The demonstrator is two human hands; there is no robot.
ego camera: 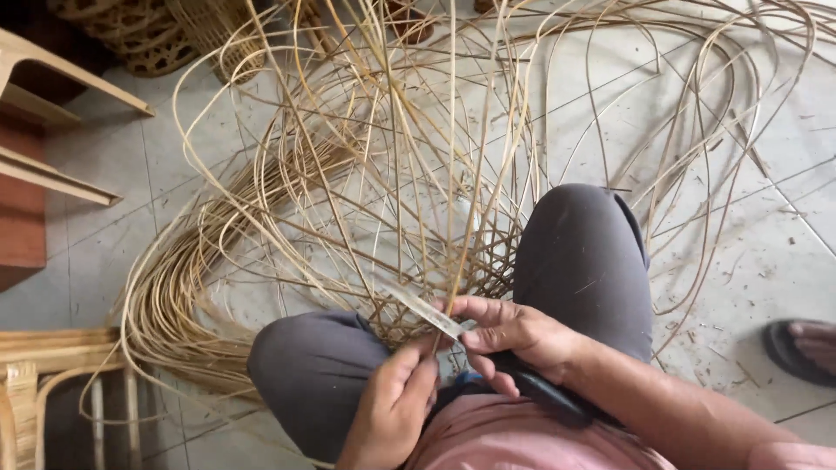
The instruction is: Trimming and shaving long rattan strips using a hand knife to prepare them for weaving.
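We sit low over the pale tiled floor [766,252], knees in grey trousers drawn up on both sides. Our right hand [514,335] is closed around the dark handle of a knife, whose flat pale blade [425,311] slants up to the left. Our left hand [396,402] meets it just below the blade, fingers pinched narrow on a thin yellow cane strip [475,200]; that strip rises between our knees into the half-woven open cane frame [409,174] ahead.

The blade edge lies close to the left fingertips, so in our view a slip along the smooth cane could nick them. The strip is slender, and too steep a cut might snap it instead of trimming it. Loose strands arch all around and could snag a wrist.

We count one knife, one strip in hand, one thick bundle of loose tan cane strips [174,287] curving at left, and two woven baskets [139,30] at top left; the single strands are too many to count
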